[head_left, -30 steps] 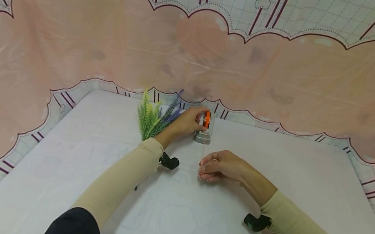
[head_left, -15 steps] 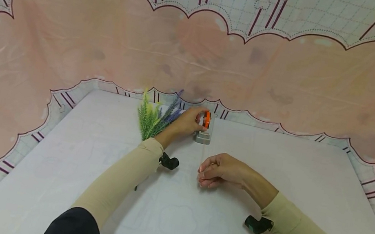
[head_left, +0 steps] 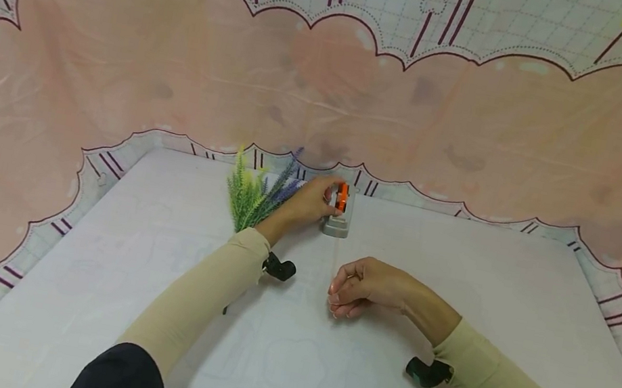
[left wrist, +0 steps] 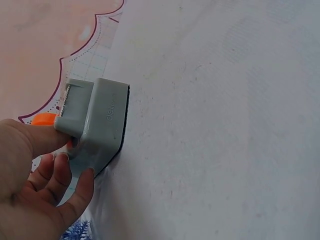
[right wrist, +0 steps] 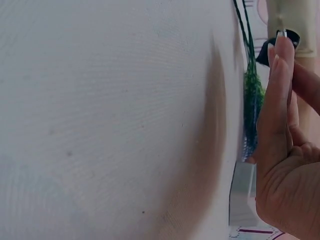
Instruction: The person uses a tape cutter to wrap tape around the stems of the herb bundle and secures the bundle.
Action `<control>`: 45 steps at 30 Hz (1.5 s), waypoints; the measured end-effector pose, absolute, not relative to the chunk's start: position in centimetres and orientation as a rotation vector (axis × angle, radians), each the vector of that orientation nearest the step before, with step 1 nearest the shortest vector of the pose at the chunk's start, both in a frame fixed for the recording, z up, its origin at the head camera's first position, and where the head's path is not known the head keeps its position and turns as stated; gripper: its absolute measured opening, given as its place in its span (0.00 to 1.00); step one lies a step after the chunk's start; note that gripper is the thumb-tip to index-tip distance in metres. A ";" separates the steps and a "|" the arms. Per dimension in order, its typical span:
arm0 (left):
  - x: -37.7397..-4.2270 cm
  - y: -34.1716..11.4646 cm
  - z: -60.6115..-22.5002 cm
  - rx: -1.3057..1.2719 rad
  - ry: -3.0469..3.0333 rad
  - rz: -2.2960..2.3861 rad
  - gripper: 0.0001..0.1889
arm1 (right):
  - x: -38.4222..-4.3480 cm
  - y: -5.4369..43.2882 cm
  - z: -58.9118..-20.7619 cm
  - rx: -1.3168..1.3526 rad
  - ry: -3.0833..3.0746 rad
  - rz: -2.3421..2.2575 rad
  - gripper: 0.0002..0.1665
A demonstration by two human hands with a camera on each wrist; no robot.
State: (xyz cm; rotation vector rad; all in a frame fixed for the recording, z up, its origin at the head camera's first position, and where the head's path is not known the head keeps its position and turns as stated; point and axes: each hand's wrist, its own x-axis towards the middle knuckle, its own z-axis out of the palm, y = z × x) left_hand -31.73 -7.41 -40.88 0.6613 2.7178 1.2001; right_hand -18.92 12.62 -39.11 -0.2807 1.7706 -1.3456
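Observation:
At the back of the table my left hand [head_left: 304, 206] holds a grey tape dispenser [head_left: 336, 229] by its orange tape core [head_left: 342, 197], thumb and fingers on either side. Seen from the left wrist, the dispenser [left wrist: 104, 112] rests on the white surface, its toothed cutter towards the upper left. Nearer the body, my right hand [head_left: 371, 286] has thumb and fingertips pinched together just above the table. A faint line of clear tape [head_left: 336, 250] seems to run from the dispenser to these fingertips; it is hard to make out.
Artificial lavender [head_left: 252, 194] in green, yellow and purple lies left of the dispenser, partly under the left forearm. A white cover [head_left: 157, 230] spreads over the table, with a patterned pink cloth [head_left: 242, 86] behind.
My right hand has shifted slightly towards the body, away from the dispenser, and then nearly stopped. The left hand and the dispenser have stayed in place.

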 end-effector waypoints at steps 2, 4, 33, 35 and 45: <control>-31.6 -7.6 -40.8 0.669 2.710 1.190 0.36 | -18.9 12.6 -39.2 -0.289 1.764 -1.339 0.06; -31.4 -7.9 -40.5 0.668 2.691 1.187 0.36 | -18.9 12.6 -39.2 -0.291 1.760 -1.335 0.05; -21.9 -20.4 -36.6 0.632 2.604 0.929 0.28 | -18.8 13.7 -39.6 -0.359 1.838 -1.296 0.06; -21.2 -21.2 -36.8 0.602 2.607 0.903 0.27 | -18.9 13.7 -39.6 -0.359 1.837 -1.303 0.06; -19.4 -22.8 -38.6 0.580 2.622 0.880 0.21 | -19.0 13.6 -39.3 -0.373 1.845 -1.290 0.06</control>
